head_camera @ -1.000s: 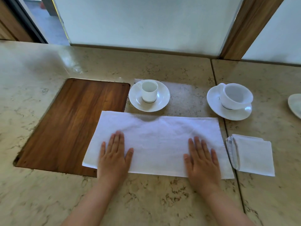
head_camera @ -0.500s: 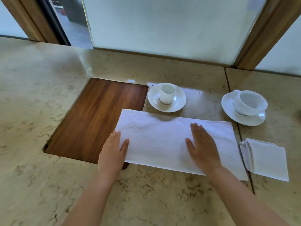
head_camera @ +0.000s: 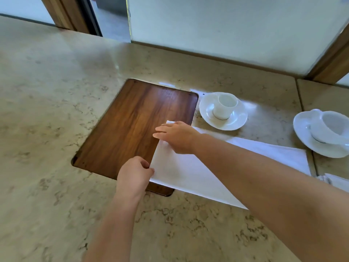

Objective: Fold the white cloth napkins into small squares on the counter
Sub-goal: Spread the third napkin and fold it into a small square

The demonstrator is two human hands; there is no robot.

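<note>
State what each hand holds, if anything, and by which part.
The left hand pinches the white napkin at its near left corner. The right hand lies at its far left corner; its grip cannot be told.

Two napkins [head_camera: 188, 173], two cups [head_camera: 225, 106], two saucers [head_camera: 236, 120].

left hand [head_camera: 134, 173] pinching closed, right hand [head_camera: 176, 136] flat, forearm reaching across leftward

The right forearm [head_camera: 264, 176] hides the middle of the white napkin [head_camera: 185, 173], and the right hand [head_camera: 177, 137] covers its far left corner. The picture's right edge cuts off the larger cup [head_camera: 332, 129], its saucer [head_camera: 306, 140], and most of the folded napkin stack [head_camera: 338, 181]. Whether the left hand [head_camera: 135, 174] has a grip on the napkin's near corner cannot be told.
</note>
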